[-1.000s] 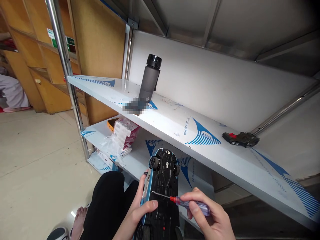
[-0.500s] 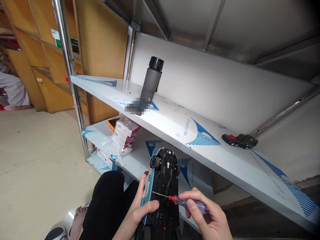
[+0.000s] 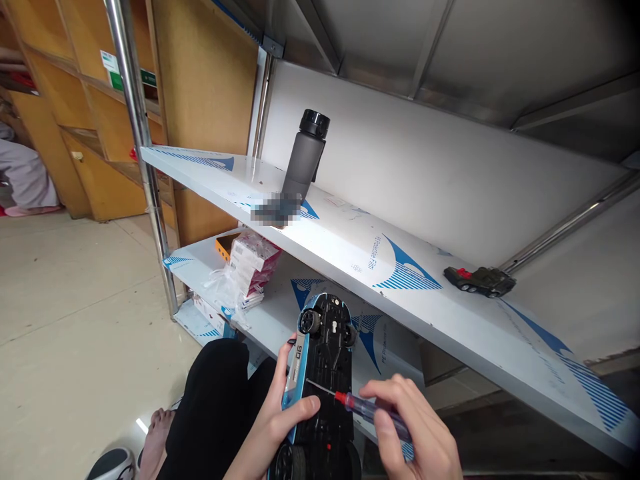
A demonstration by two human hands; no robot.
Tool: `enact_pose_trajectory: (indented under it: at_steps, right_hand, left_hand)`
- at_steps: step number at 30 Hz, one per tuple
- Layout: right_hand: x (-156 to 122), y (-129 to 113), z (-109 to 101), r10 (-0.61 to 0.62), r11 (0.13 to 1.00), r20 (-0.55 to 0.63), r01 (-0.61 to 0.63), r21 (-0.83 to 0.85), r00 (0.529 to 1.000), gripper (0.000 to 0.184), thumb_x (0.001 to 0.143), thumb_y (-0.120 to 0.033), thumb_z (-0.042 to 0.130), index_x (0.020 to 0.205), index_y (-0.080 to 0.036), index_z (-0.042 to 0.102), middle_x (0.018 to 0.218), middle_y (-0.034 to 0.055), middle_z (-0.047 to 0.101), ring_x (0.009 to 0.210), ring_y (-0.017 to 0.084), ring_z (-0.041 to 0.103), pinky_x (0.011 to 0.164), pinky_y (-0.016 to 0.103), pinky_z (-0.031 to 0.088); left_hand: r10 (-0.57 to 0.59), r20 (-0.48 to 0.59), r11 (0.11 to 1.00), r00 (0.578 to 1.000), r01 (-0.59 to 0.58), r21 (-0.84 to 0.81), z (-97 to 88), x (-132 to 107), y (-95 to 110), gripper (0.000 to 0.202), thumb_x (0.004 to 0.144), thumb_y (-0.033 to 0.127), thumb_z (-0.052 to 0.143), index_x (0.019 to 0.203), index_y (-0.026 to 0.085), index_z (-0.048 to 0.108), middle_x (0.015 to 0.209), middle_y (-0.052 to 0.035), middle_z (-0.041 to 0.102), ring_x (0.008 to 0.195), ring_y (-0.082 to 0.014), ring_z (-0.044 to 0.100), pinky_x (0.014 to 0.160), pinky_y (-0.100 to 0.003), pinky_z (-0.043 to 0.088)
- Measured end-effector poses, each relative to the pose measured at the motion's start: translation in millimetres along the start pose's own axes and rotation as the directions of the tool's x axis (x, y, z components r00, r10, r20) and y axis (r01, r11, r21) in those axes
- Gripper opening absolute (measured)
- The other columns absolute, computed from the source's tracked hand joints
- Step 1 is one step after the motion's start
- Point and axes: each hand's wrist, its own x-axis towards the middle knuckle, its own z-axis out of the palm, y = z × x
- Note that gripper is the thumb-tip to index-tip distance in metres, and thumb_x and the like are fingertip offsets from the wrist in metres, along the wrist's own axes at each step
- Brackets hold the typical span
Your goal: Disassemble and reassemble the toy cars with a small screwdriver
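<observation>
A blue toy race car [image 3: 325, 373] lies upside down, its black underside facing up, with the number 90 on its side. My left hand [image 3: 275, 427] grips it along the near side, the thumb across the chassis. My right hand [image 3: 415, 427] pinches a small screwdriver [image 3: 373, 410] with a translucent purple handle and a red collar. The thin steel shaft slants across the chassis, and its tip rests on the underside near my left thumb. The rear end of the car runs out of view at the bottom edge.
A white metal shelf [image 3: 350, 247] crosses the view, carrying a grey bottle [image 3: 305, 157] and a small dark toy vehicle [image 3: 480, 280]. Stacked boxes [image 3: 253, 263] sit on the lower shelf. My black-clad knee [image 3: 215, 400] lies below, and a seated person's legs [image 3: 25, 177] show far left.
The screwdriver handle has tilted downward to the right, and my right hand has turned with it. The car sits slightly higher in the view.
</observation>
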Motion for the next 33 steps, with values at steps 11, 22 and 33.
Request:
enact_pose_trajectory:
  at_steps: [11,22,33]
  right_hand:
    - [10,5,-7,0.115,0.992,0.132,-0.120,0.027,0.985,0.019,0.113,-0.036,0.050,0.123,-0.033,0.066,0.087,-0.0037,0.073,0.072,0.013,0.073,0.066,0.019,0.057]
    - [13,7,-11,0.148,0.989,0.148,-0.150,0.006,0.978,0.023,0.114,-0.035,0.045,0.122,-0.031,0.066,0.087,-0.0016,0.074,0.073,0.015,0.074,0.069,0.020,0.059]
    - [8,5,-11,0.145,0.989,0.170,-0.149,0.012,0.975,0.029,0.113,-0.040,0.045,0.127,-0.030,0.067,0.088,0.0005,0.074,0.074,0.018,0.074,0.066,0.024,0.060]
  left_hand:
    - [0.041,0.005,0.987,0.999,-0.041,0.157,-3.7,2,-1,0.105,0.089,0.039,0.081,0.173,0.041,0.018,0.182,-0.0020,0.028,0.166,-0.0361,0.026,0.130,-0.048,0.026]
    - [0.051,0.057,0.976,0.997,-0.062,0.207,-7.3,7,-1,0.100,0.090,0.028,0.075,0.173,0.040,0.020,0.181,-0.0015,0.031,0.167,-0.0382,0.022,0.133,-0.050,0.021]
    - [0.062,0.056,0.968,0.996,-0.074,0.241,-9.8,8,-3,0.098,0.092,0.035,0.076,0.172,0.040,0.019,0.180,-0.0041,0.032,0.164,-0.0379,0.030,0.130,-0.047,0.025]
